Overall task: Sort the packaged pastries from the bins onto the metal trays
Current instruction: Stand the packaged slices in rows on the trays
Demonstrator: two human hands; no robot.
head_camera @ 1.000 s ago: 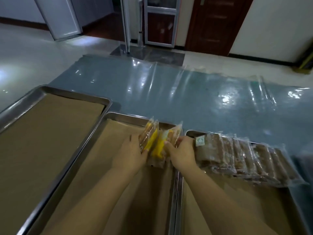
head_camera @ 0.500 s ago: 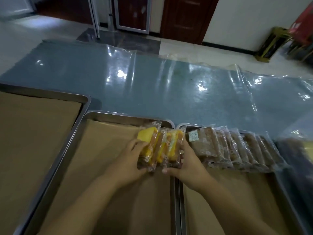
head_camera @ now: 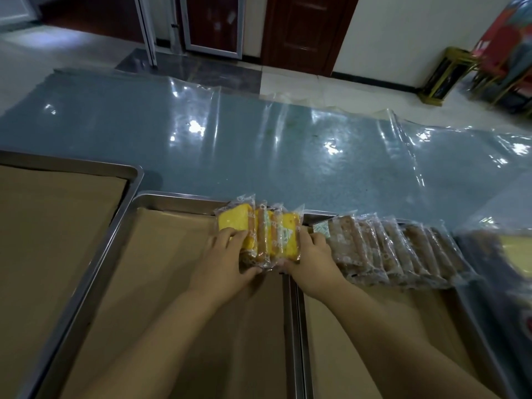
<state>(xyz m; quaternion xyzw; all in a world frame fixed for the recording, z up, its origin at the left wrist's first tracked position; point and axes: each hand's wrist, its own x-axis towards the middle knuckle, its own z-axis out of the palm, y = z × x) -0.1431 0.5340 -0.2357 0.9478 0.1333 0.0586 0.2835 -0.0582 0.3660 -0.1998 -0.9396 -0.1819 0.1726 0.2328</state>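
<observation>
Both hands are closed on one small stack of yellow pastries (head_camera: 259,240), pressing it from either side: the left hand (head_camera: 227,260) on its near-left face, the right hand (head_camera: 311,254) on its right end. The stack stands on edge at the far right corner of the middle tray (head_camera: 95,272), close against the rim it shares with the right tray (head_camera: 299,326).

By my reckoning the job is in its early part. The right tray carries one row of brown pastries (head_camera: 397,249) leaning along its far edge, with bare brown paper on the near side. The middle tray has only this yellow stack. The left tray (head_camera: 135,180) shows paper and nothing else. At the far right a dark bin (head_camera: 495,272) shows more packets, blurred, so there seems more to bring over.

For room: the middle tray lies open to the left of the stack, so a row can run that way along the far rim. The two tray rims sit touching under the right wrist, and the first brown packet lies just beside the right hand, so that side is tight. Beyond the trays the plastic sheet (head_camera: 273,145) is free.
</observation>
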